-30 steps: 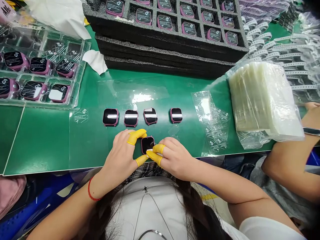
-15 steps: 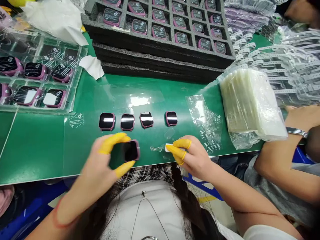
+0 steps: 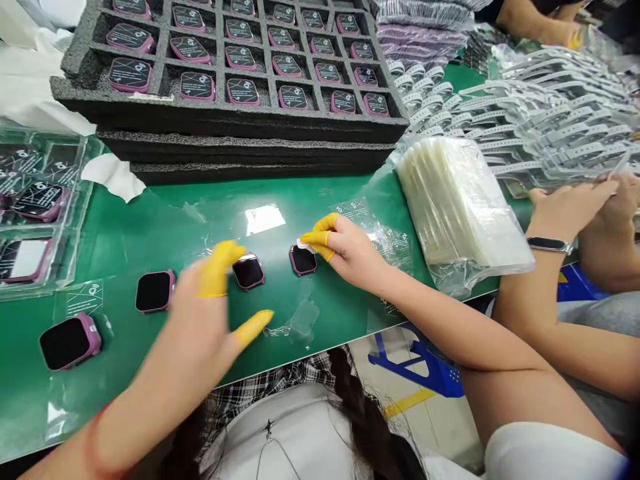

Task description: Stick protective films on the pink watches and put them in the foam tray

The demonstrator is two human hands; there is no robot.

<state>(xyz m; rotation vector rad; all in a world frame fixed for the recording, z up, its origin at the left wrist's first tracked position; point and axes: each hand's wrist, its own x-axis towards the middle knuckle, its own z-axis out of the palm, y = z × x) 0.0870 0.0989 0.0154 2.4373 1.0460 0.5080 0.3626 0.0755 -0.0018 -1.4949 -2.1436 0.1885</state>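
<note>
My left hand (image 3: 215, 313), with yellow finger cots, is open and slightly blurred, thumb and fingers apart, holding nothing. Its fingertips are near a pink-framed smartwatch (image 3: 249, 272) lying on the table. Between finger and thumb, also in yellow cots, my right hand (image 3: 345, 250) pinches a small white pad (image 3: 303, 245) at the top edge of another smartwatch (image 3: 303, 261). Further left on the table lie a third smartwatch (image 3: 153, 292) and one more smartwatch (image 3: 69, 343) near the left edge, screens up. My left hand may hide something behind it.
Stacked black foam trays (image 3: 250, 143) of watches stand at the back. A clear plastic tray (image 3: 75, 247) is at left. Right are a stack of clear bags (image 3: 465, 207), white straps (image 3: 545, 120) and another person's hands (image 3: 575, 207). Clear film (image 3: 305, 317) lies near the front edge.
My left hand has let go of the smartwatch it held; one now lies at far left. My right hand has brought the white pad up to the rightmost watch. The view has shifted.
</note>
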